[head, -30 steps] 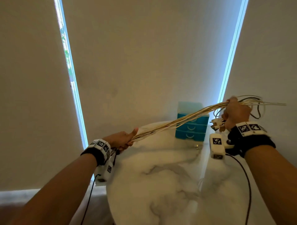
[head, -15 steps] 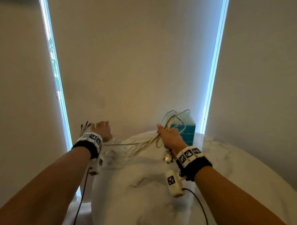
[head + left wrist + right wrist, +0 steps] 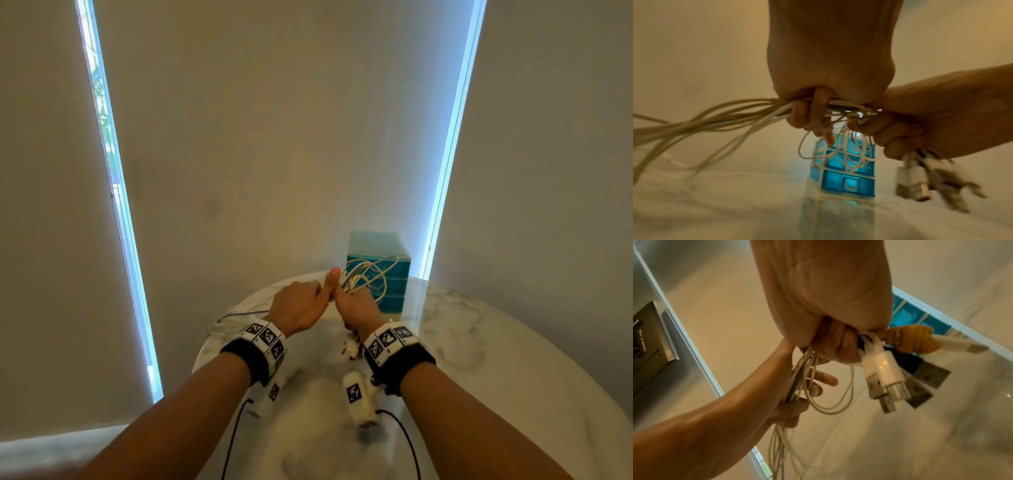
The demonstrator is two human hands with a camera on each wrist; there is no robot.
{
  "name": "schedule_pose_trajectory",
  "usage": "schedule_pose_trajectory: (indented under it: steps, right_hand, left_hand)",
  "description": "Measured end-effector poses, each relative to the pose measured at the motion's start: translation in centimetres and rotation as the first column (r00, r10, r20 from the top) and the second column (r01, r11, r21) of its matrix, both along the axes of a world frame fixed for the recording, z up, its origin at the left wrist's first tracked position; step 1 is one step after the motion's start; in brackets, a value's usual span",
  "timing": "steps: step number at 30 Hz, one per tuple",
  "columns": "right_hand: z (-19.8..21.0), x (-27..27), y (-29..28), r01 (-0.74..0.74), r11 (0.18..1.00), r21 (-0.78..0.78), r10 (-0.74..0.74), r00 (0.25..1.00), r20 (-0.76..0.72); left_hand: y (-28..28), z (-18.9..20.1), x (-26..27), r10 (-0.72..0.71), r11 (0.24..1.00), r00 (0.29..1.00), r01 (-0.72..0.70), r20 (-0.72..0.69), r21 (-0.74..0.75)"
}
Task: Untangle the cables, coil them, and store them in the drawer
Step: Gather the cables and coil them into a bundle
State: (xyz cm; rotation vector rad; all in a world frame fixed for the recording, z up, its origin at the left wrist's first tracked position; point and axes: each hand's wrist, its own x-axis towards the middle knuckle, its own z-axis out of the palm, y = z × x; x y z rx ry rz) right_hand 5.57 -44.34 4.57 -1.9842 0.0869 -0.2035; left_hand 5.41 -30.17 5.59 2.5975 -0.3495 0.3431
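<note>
While both hands meet in the middle of the head view, just above the marble worktop (image 3: 479, 342), they share one bundle of pale cables (image 3: 368, 277). The left hand (image 3: 301, 306) has its grip clamped on the bundle: in the left wrist view its fingers (image 3: 807, 113) are curled round the cables (image 3: 719, 120), which leave the fist toward the left edge of the frame as a loose, blurred fan. The right hand (image 3: 358, 306) touches the left one, thumb against thumb, and its grip is also clamped on the cables. In the right wrist view this fist (image 3: 830, 324) holds the cables near their ends, so the USB plugs (image 3: 890, 382) hang out of it toward the lower right of the frame; one white plug is in front, grey metal ones are behind it, and one cable end is wrapped with yellowish tape (image 3: 908, 340). Thin loops of cable (image 3: 828, 395) hang between the two fists.

Behind the hands, near the far edge of the worktop and a little right of the centre of the head view, stands a small blue drawer unit (image 3: 380, 250). In the left wrist view its drawers (image 3: 846, 181) all look closed, and the loops hang in front of it. Some cable length (image 3: 239, 313) lies on the worktop left of the left hand. Both wrists carry black bands with printed markers (image 3: 267, 337).
</note>
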Motion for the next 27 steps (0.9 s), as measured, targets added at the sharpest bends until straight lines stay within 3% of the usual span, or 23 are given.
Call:
schedule_pose_trajectory:
  steps: [4,7,9,12,13,15,17,18,20,23,25,27]
  right_hand:
    - [2.1,-1.7,-4.2,-0.174,0.956,-0.235,0.140,0.978,-0.156]
    - [4.2,-3.4,-9.6,-0.259,0.909,-0.328,0.155,0.938,-0.311]
    - [5.6,-4.2,-12.7,-0.159,0.942,-0.295,0.087,0.966,-0.244]
    - [6.2,-4.2,-13.6,-0.036,0.958,-0.283,0.017,0.997,-0.072]
    - [6.1,-4.3,-12.8,-0.032,0.941,-0.338,0.023,0.999,-0.032]
    - [5.2,-4.3,-10.7,-0.083,0.904,-0.419,0.076,0.997,-0.032]
    - [4.0,-4.0,-9.2,-0.133,0.899,-0.417,0.106,0.991,-0.087]
    - [3.6,-4.0,-8.6,-0.141,0.908,-0.393,0.101,0.987,-0.121]
    - [3.3,-4.3,-7.5,-0.150,0.941,-0.302,0.103,0.980,-0.168]
    - [3.7,-4.8,-7.2,-0.193,0.977,-0.095,0.175,0.969,-0.176]
    - [4.5,-5.2,-8.4,-0.172,0.980,-0.099,0.152,0.971,-0.182]
    - [4.5,-5.2,-10.4,-0.127,0.984,-0.125,0.099,0.974,-0.204]
  left_hand:
    - [3.0,2.2,2.0,0.016,0.989,0.980,-0.045,0.196,0.144]
    - [9.3,4.6,4.6,0.129,0.971,0.965,-0.170,0.227,0.171]
    - [14.1,4.8,6.4,0.293,0.916,0.934,-0.335,0.204,0.221]
    - [17.4,3.1,8.1,0.492,0.721,0.846,-0.528,0.205,0.449]
    - [16.8,2.8,8.1,0.497,0.727,0.847,-0.525,0.190,0.443]
    - [13.4,2.9,7.7,0.344,0.875,0.913,-0.397,0.220,0.278]
    - [8.1,4.0,5.6,0.073,0.997,0.951,-0.072,0.300,-0.016]
    - [5.0,4.8,3.8,-0.077,0.988,0.955,0.111,0.285,-0.108]
    - [-0.9,5.4,0.2,-0.348,0.893,0.927,0.373,0.136,-0.252]
    - [-6.4,3.7,-1.6,-0.530,0.755,0.828,0.362,-0.184,-0.547]
    - [-7.0,1.9,-1.3,-0.518,0.802,0.810,0.348,-0.275,-0.485]
    - [-6.1,0.6,-0.9,-0.423,0.884,0.857,0.318,-0.294,-0.342]
